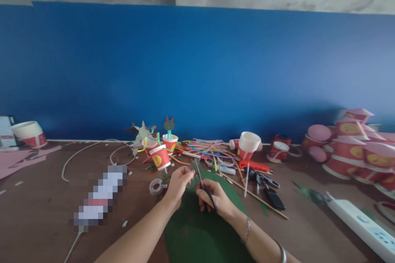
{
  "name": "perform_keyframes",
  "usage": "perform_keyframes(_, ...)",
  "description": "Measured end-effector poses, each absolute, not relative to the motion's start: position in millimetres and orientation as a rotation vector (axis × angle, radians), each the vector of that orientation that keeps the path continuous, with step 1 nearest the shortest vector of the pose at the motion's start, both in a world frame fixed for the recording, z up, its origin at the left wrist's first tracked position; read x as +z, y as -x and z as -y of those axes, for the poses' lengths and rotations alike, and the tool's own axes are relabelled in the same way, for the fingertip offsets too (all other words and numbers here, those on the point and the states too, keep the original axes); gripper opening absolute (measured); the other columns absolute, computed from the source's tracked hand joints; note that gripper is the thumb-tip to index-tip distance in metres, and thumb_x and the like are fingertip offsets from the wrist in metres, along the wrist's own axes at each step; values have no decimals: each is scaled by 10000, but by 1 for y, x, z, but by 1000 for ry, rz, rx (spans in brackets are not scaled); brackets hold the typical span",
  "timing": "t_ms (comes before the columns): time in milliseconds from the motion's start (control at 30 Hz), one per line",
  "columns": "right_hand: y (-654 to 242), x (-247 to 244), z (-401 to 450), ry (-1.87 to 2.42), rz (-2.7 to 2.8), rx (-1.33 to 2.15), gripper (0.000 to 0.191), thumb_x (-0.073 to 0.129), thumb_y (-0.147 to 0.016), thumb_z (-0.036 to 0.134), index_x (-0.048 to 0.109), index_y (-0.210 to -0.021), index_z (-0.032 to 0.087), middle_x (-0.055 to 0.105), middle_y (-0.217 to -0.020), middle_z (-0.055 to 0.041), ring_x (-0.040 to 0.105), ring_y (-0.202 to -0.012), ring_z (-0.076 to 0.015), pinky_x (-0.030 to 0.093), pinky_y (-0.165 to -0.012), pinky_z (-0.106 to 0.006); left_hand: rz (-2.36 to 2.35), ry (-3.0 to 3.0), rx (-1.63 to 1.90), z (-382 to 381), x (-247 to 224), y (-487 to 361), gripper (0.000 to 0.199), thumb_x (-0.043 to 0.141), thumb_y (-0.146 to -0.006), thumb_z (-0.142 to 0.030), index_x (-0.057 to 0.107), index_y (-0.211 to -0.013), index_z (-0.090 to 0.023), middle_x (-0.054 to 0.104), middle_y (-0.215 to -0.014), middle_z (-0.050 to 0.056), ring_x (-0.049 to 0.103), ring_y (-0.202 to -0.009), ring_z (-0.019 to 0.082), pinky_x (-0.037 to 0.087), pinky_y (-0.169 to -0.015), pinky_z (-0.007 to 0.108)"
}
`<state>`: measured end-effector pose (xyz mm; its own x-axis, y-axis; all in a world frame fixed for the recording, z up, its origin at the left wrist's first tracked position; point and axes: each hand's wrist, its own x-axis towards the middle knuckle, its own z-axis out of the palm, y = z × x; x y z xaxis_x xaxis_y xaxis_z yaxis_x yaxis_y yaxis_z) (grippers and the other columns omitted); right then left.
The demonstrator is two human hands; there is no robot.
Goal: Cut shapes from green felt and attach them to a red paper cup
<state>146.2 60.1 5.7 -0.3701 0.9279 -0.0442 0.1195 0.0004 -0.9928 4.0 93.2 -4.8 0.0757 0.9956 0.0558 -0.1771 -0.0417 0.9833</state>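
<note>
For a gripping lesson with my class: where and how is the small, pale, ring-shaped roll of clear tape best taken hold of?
Probably by the outer rim of the tape roll, pinched from above on its left: the ring's round wall offers an edge to grip, and the person's left hand is near its right side.

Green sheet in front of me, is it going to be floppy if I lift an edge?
The green sheet lies flat with no visible thickness, so it would probably flop. Looking like paper, it's likely light despite its broad spread. Pushed from an edge, that flat shape might slide or buckle.
</note>
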Motion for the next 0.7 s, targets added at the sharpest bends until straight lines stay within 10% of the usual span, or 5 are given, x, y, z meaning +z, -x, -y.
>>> perform_keyframes(700,-147,5,-61,1098,1543,1465,317,600,-710,464,501,-716,163,519,-463,57,494,-363,-77,292,-309,-139,-931,-1101,1264,-93,-3,-2,248,603,-712,-291,461,-556,-161,494,-522,-31,414,-521,85,298,-539,202)
